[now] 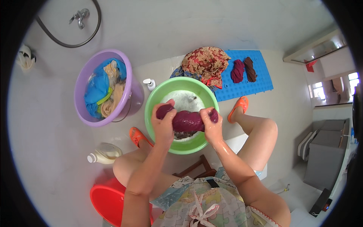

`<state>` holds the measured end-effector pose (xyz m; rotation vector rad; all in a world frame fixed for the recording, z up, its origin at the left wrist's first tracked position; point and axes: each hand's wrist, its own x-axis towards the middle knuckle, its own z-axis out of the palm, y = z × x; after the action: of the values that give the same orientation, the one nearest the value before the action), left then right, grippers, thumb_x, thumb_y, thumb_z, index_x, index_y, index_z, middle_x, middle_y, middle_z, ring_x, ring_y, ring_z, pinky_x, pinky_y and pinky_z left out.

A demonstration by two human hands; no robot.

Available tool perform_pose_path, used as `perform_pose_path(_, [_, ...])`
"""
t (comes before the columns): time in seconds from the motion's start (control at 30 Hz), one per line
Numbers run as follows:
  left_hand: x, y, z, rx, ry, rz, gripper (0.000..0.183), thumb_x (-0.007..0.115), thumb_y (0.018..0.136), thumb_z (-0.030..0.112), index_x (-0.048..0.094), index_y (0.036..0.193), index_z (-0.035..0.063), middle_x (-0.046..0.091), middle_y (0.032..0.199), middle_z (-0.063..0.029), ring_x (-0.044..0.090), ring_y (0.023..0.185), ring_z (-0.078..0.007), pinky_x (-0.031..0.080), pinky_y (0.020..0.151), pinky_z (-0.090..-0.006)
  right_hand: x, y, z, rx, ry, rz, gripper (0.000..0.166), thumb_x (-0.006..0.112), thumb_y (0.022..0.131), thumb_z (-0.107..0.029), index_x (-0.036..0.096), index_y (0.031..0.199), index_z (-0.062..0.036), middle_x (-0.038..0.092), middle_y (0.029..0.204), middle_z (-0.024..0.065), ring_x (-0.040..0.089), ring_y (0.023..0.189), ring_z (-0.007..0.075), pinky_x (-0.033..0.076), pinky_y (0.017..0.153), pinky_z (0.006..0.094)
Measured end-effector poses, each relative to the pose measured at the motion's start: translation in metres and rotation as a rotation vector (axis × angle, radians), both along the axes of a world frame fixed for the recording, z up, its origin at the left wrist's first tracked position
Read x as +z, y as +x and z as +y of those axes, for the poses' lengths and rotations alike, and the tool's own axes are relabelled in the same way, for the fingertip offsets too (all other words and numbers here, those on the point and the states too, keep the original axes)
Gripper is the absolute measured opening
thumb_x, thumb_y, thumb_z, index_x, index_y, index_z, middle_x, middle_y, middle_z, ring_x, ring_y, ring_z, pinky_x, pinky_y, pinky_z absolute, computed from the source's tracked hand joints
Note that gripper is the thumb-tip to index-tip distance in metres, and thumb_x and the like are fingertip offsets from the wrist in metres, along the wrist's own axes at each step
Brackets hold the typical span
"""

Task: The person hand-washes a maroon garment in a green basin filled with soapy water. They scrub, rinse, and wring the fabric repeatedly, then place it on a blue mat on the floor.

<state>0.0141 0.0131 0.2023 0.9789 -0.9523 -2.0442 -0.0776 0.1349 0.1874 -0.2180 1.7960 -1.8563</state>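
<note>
A wet maroon cloth [187, 121] stretches between my two hands in a thick bundle. My left hand [164, 120] is closed around one end, with a knob of fabric sticking out past the fingers. At the other end, my right hand [211, 123] grips the cloth the same way. Both hands are over a light green basin [153, 113]. Sudsy water [181, 99] lies in the basin, and some dark cloth [183, 135] shows in it below the maroon one.
A purple bucket [134, 90] with clothes stands left, near a white pump bottle [150, 84]. Patterned fabric [205, 63] and two twisted cloths [238, 71] lie on or against a blue mat [261, 73]. A jug [106, 153] and red bucket [106, 195] stand lower left.
</note>
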Motion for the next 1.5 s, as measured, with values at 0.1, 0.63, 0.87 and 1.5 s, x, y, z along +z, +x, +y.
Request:
perform_pose_path(0.1, [0.009, -0.003, -0.002, -0.154, -0.473, -0.077, 0.02, 0.063, 0.077, -0.003, 0.053, 0.093, 0.0018, 0.061, 0.107, -0.0116, 0.058, 0.097, -0.0169, 0.046, 0.085, -0.0297, -0.009, -0.001, -0.021, -0.163, -0.132, -0.37, 0.031, 0.061, 0.088, -0.032, 0.054, 0.076, -0.0051, 0.054, 0.071, 0.0035, 0.049, 0.062, 0.011, 0.043, 0.06, 0.0253])
perform_pose_path(0.63, [-0.004, -0.002, 0.034, -0.199, -1.354, 0.042, 0.019, 0.064, 0.061, 0.011, 0.053, 0.076, 0.0072, 0.049, 0.07, -0.0053, 0.055, 0.069, -0.0221, 0.046, 0.064, -0.0326, -0.006, -0.031, -0.105, 0.801, 0.63, -0.363, 0.054, 0.045, 0.092, -0.046, 0.038, 0.054, -0.0092, 0.04, 0.052, 0.0064, 0.046, 0.054, 0.0216, 0.045, 0.06, 0.0351])
perform_pose_path(0.87, [-0.039, -0.017, 0.051, -0.215, -1.558, -0.072, 0.014, 0.059, 0.072, 0.02, 0.056, 0.08, 0.0085, 0.054, 0.075, -0.0048, 0.057, 0.075, -0.0202, 0.046, 0.067, -0.0344, -0.011, -0.015, -0.13, 1.117, 0.916, 0.028, 0.054, 0.049, 0.092, -0.039, 0.049, 0.051, -0.0026, 0.05, 0.048, 0.008, 0.052, 0.048, 0.0193, 0.044, 0.053, 0.0336])
perform_pose_path(1.5, [-0.036, -0.013, 0.04, -0.337, -1.31, 0.226, 0.027, 0.065, 0.058, 0.012, 0.052, 0.08, 0.0057, 0.055, 0.079, -0.0097, 0.059, 0.074, -0.0263, 0.048, 0.066, -0.036, -0.033, -0.053, -0.076, 0.681, 0.669, -0.694, 0.032, 0.057, 0.087, -0.033, 0.056, 0.095, -0.0012, 0.061, 0.084, 0.0113, 0.055, 0.067, 0.0184, 0.048, 0.063, 0.0325])
